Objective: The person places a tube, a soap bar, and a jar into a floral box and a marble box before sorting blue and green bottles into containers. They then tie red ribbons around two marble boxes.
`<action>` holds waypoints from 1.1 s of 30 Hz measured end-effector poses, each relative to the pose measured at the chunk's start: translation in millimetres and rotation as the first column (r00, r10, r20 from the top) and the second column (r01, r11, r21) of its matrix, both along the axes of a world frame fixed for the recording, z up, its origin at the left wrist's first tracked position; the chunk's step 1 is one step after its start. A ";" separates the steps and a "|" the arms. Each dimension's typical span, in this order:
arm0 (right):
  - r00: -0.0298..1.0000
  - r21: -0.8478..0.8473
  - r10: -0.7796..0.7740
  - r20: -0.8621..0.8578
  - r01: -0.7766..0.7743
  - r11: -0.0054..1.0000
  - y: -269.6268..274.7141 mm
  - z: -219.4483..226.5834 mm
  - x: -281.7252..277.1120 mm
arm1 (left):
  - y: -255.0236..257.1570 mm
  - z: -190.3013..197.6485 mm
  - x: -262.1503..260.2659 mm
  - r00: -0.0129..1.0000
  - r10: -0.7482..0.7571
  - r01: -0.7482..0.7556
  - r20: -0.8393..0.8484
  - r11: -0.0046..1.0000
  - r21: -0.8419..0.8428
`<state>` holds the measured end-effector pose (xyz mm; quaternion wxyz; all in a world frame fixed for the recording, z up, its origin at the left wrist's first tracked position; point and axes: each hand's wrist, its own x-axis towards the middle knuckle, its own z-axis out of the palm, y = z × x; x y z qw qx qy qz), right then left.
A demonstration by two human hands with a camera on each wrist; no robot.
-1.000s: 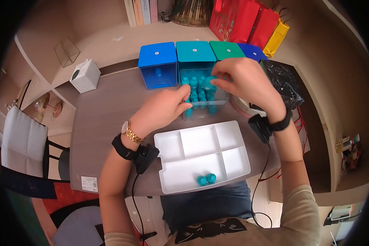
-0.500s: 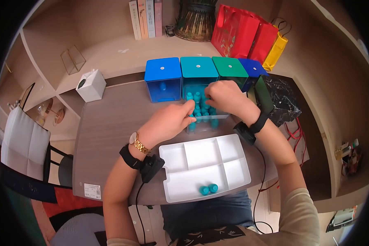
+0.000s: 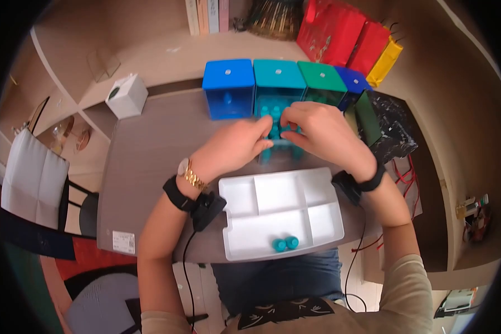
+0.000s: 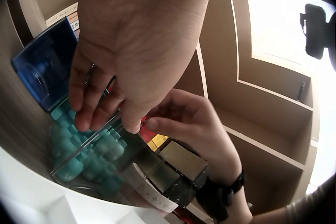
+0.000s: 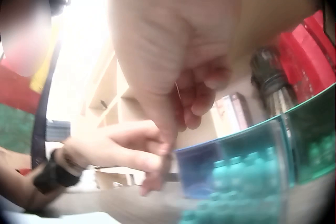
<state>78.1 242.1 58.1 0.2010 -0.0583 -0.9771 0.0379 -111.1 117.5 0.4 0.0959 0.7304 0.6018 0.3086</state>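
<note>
Teal bottles [image 3: 277, 111] stand in rows inside a clear drawer [image 3: 284, 143] in front of the teal-lidded box [image 3: 279, 74]. My left hand [image 3: 228, 146] grips the drawer's left wall near its front corner, thumb and fingers on either side of the rim. Over the drawer's right side is my right hand [image 3: 328, 133], its fingers loosely bent. Nothing shows between its thumb and fingers in the right wrist view, where the hand [image 5: 184, 61] is blurred. Two teal bottles [image 3: 285, 243] lie in the front compartment of a white divided tray [image 3: 250, 245] nearest the body.
Blue [image 3: 228, 75], green [image 3: 322, 78] and dark blue [image 3: 355, 80] lidded boxes flank the teal one. A white tissue box [image 3: 127, 97] sits at the table's back left. Red bags [image 3: 331, 36], a yellow bag [image 3: 385, 62] and books [image 3: 206, 16] stand behind.
The right fingers were at a bottle on the drawer's right side; now they are nearer the left hand with no bottle showing. The left hand keeps its grip. The head view has shifted.
</note>
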 end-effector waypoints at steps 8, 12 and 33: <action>0.670 -0.374 0.576 0.468 -0.440 0.816 -71.5 -18.0 63.2 | 2.2 3.9 0.4 1.000 0.006 -0.005 0.015 0.997 -0.074; 0.726 -0.304 0.483 0.489 -0.377 0.875 -80.1 -41.2 77.6 | 1.7 5.2 0.1 1.000 0.019 -0.018 0.009 0.994 -0.108; 0.997 0.060 0.005 -0.081 0.000 0.998 24.4 3.1 -3.8 | 1.6 4.1 0.5 0.999 0.036 -0.037 -0.007 0.995 -0.095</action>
